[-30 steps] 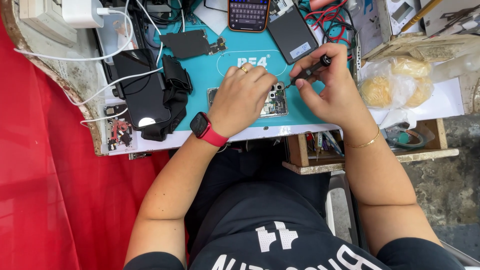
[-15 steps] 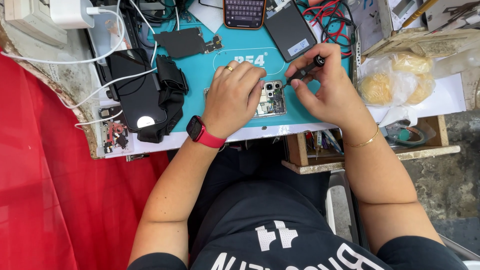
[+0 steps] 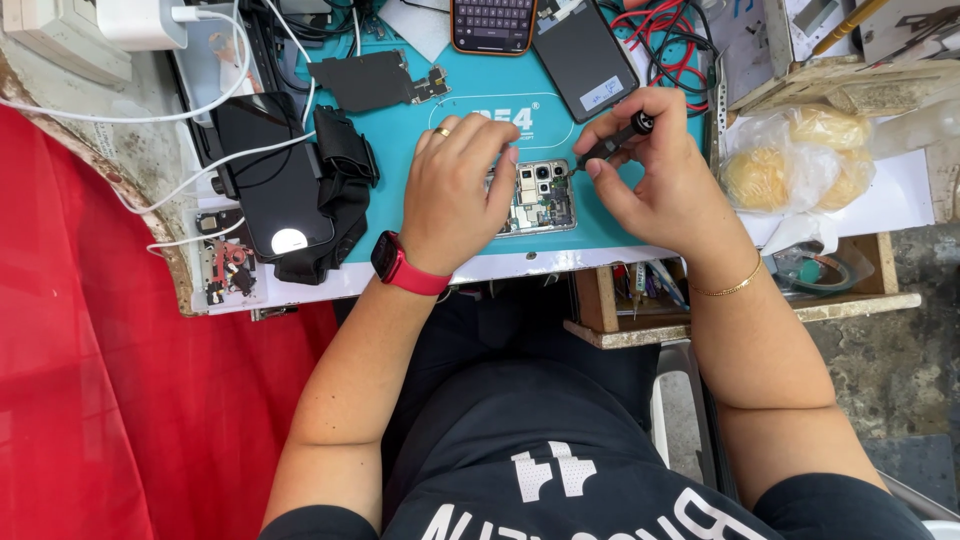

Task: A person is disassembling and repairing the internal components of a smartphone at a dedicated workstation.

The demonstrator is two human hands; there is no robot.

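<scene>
Two hands (image 3: pixel 455 195), one opened phone (image 3: pixel 540 195), one screwdriver (image 3: pixel 610 145), one teal mat (image 3: pixel 400 150).

1. A phone-repair workbench in a small workshop.
2. Under the left hand's fingers (image 3: pixel 470 150) lies an opened phone (image 3: pixel 540 196) on a teal work mat (image 3: pixel 400 140).
3. Beyond the right hand's fingers (image 3: pixel 625 120): a loose phone panel (image 3: pixel 585 55) and red and black test leads (image 3: pixel 665 30).
4. Left of the fingers: a black phone (image 3: pixel 272 180) and white charger cables (image 3: pixel 150 110).
</scene>
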